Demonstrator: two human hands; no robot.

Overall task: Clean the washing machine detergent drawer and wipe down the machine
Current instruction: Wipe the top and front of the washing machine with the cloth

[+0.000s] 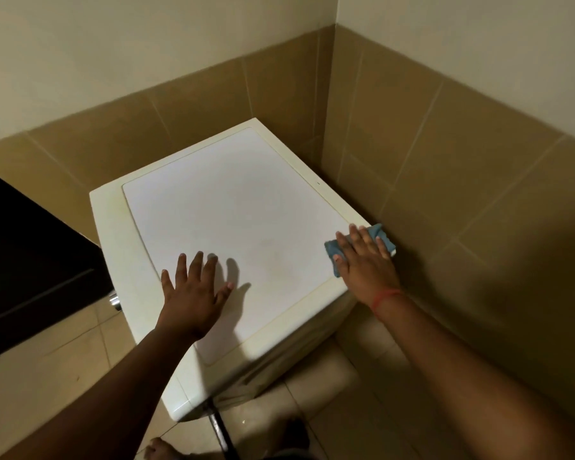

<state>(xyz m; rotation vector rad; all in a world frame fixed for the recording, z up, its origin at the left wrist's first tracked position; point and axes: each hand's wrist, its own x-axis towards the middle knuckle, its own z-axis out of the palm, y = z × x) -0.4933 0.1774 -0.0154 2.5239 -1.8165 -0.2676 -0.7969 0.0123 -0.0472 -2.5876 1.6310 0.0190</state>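
From my head view I count one dark cabinet at the far left, its edge standing close beside the left flank of the one washing machine, with a small chrome knob showing in the narrow gap between them. The machine is white with a yellowed rim framing a cleaner white top panel, and I can read no brand, label or writing anywhere on it. My left hand lies flat on the near left part of the top, all five fingers spread and straight, holding nothing, its shadow falling on the panel just to its right. Most of the top between my two hands is bare white surface. My right hand presses one blue cloth against the near right corner of the top, fingers extended over the cloth rather than curled round it; the cloth sticks out past the fingertips and sits right at the machine's edge, just beside the brown tiled wall. A thin red thread band circles that wrist. The machine is tucked into a corner, its back and right sides close to the tiles, so the open room is on the near side, over the pale floor tiles. One dark rod leans at the machine's front bottom, and one bare foot shows at the lower edge.
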